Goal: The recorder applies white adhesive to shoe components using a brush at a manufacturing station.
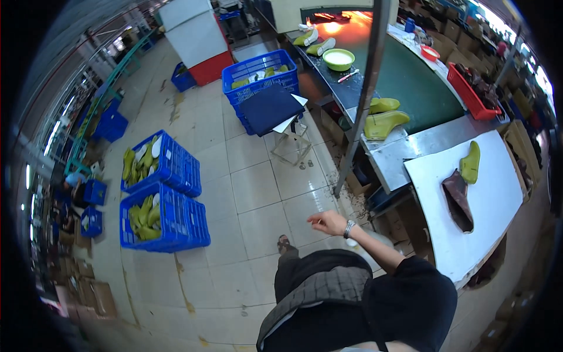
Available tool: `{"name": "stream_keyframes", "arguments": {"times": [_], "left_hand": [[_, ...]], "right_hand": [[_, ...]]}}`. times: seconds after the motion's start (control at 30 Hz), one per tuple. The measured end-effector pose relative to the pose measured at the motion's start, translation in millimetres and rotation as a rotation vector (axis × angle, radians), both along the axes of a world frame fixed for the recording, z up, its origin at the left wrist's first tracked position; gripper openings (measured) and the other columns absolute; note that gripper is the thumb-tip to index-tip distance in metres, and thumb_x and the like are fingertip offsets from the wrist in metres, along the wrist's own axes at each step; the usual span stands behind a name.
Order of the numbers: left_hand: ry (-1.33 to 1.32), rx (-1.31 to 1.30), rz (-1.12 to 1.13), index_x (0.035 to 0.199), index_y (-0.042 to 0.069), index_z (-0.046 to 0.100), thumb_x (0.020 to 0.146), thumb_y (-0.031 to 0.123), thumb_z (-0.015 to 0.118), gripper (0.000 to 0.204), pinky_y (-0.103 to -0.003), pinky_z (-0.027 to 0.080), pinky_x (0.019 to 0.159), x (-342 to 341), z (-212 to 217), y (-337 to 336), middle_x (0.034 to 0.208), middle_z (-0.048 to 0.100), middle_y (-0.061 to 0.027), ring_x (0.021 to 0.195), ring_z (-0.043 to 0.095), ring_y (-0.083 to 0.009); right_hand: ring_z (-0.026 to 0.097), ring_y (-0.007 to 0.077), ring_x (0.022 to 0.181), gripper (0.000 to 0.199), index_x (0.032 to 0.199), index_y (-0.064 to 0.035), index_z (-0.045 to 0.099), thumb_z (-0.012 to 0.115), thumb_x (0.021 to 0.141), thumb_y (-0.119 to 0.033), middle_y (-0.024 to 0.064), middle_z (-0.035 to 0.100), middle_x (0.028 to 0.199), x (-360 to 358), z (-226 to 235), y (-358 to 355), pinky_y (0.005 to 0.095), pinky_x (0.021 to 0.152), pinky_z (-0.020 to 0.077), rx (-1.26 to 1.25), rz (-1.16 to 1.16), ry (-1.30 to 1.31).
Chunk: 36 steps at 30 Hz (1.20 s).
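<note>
My right hand (328,223) hangs over the tiled floor, a metal band on its wrist. It holds nothing, and its fingers are loosely bent and slightly apart. My left hand is out of view. To the right of my arm, a white board (428,193) carries a dark brown leather shoe upper (457,202) and a yellow-green shoe last (470,163). Beyond, at the metal bench end (399,155), lie two more yellow-green lasts, the nearer being the larger last (385,125). A green bowl (339,58) of white stuff stands farther up beside a small brush (349,75).
A metal post (368,76) rises at the bench edge. The green conveyor belt (410,88) runs from a glowing orange opening (343,24). Blue crates of lasts (193,217) stand at left, another blue crate (258,64) ahead by a dark-topped stool (272,108). A red basket (472,97) sits at right.
</note>
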<state>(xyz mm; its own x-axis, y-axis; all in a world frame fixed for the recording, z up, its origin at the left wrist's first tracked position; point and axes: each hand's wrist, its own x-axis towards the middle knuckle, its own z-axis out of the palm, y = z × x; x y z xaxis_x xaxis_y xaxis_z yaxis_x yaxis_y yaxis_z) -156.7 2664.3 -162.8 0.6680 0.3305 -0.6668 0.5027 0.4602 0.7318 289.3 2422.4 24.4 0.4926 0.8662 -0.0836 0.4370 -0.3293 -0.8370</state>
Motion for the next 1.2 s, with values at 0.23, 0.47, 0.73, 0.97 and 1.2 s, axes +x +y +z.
{"name": "stream_keyframes", "arguments": {"times": [0.23,0.47,0.73,0.97,1.2], "left_hand": [[-0.012,-0.069,-0.054,0.140,0.007,0.057,0.097,0.019,0.069,0.046,-0.030,0.057,0.059,182,9,209,0.092,0.070,-0.0046,0.072,0.068,-0.0142],[-0.308,0.678,-0.370,0.139,0.009,0.058,0.096,0.020,0.067,0.046,-0.023,0.051,0.065,633,125,359,0.109,0.068,-0.0028,0.084,0.062,-0.0080],[-0.574,0.452,-0.690,0.141,0.007,0.058,0.096,0.007,0.064,0.045,-0.023,0.054,0.073,971,189,213,0.123,0.068,-0.0095,0.094,0.066,-0.0100],[-0.597,0.310,-0.648,0.140,0.010,0.059,0.095,0.008,0.065,0.046,-0.026,0.056,0.074,1170,215,145,0.127,0.067,-0.0077,0.094,0.066,-0.0112],[-0.633,0.467,-0.657,0.140,0.012,0.059,0.094,0.015,0.069,0.048,-0.029,0.057,0.069,1370,227,133,0.124,0.067,-0.0078,0.095,0.066,-0.0135]], "right_hand": [[0.073,0.0238,0.080,0.030,0.119,-0.0066,0.071,0.068,0.091,-0.017,0.0109,0.075,0.093,115,61,67,0.0339,0.076,0.0570,0.013,-0.364,-0.027],[0.067,0.0110,0.071,0.026,0.116,-0.0024,0.073,0.069,0.093,-0.013,0.0109,0.074,0.085,261,54,84,0.0284,0.067,0.0537,0.088,-0.706,0.087],[0.068,0.0134,0.076,0.024,0.115,-0.0004,0.072,0.069,0.094,-0.012,0.0105,0.075,0.090,462,91,107,0.0291,0.071,0.0541,0.215,-0.888,0.044],[0.071,0.0117,0.087,0.026,0.119,0.0010,0.071,0.070,0.094,-0.009,0.0078,0.076,0.096,529,116,68,0.0269,0.080,0.0559,0.249,-1.109,0.074],[0.066,0.0058,0.082,0.033,0.123,-0.0006,0.070,0.074,0.092,-0.009,0.0008,0.073,0.091,597,125,31,0.0241,0.077,0.0538,0.339,-1.320,0.138]]}}
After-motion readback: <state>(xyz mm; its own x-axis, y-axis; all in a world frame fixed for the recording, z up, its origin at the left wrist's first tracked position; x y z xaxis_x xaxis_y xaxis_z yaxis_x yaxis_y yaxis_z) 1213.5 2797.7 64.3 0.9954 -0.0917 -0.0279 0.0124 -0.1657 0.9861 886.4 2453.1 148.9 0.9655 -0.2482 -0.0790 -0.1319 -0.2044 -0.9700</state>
